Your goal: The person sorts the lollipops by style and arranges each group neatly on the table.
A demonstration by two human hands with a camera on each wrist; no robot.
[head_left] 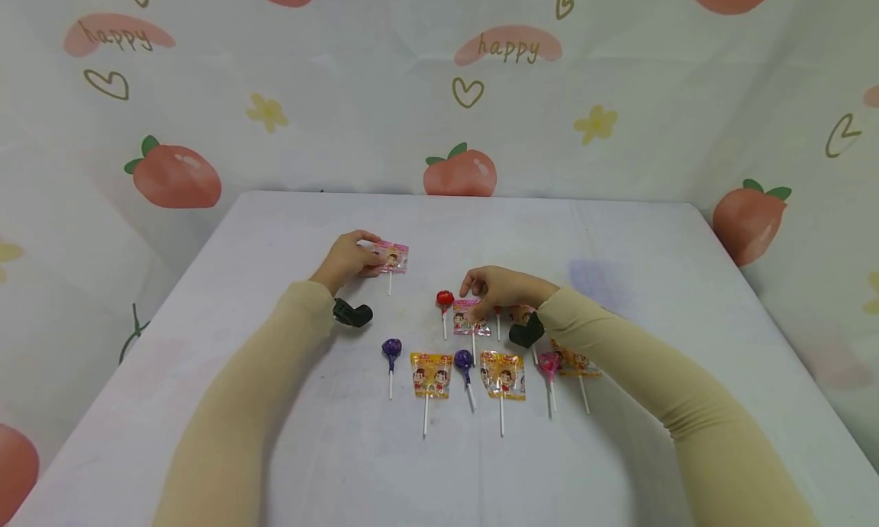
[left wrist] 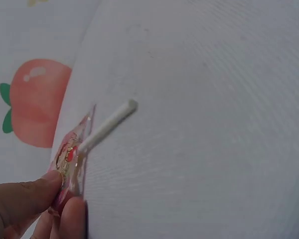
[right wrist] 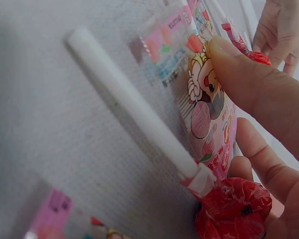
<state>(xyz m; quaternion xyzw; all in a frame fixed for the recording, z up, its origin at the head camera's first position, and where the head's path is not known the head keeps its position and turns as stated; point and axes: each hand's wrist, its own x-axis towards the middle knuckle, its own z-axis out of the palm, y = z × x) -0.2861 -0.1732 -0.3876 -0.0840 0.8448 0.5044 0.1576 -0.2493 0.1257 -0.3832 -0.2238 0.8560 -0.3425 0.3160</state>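
My left hand [head_left: 353, 258] pinches a pink-wrapped flat lollipop [head_left: 393, 257] at the far left of the group. Its white stick [left wrist: 107, 127] points away from the thumb in the left wrist view. Over the back row is my right hand [head_left: 508, 287], loosely curved. Its thumb [right wrist: 249, 74] lies on the face of another pink-wrapped flat lollipop [right wrist: 204, 109], and the other fingertips show just past the wrapper's edge. On either side are red ball lollipops, one [head_left: 445, 298] to the left and one [right wrist: 234, 209] close up in the right wrist view.
Along the front row lie purple ball lollipops [head_left: 391, 348], yellow-wrapped flat lollipops [head_left: 432, 376] and a pink ball lollipop [head_left: 549, 363]. Another yellow packet [head_left: 575, 361] lies beside the right forearm. All rest on a white-covered table [head_left: 357, 451] before a peach-printed cloth [head_left: 357, 130]. Each wrist carries a black device [head_left: 353, 313].
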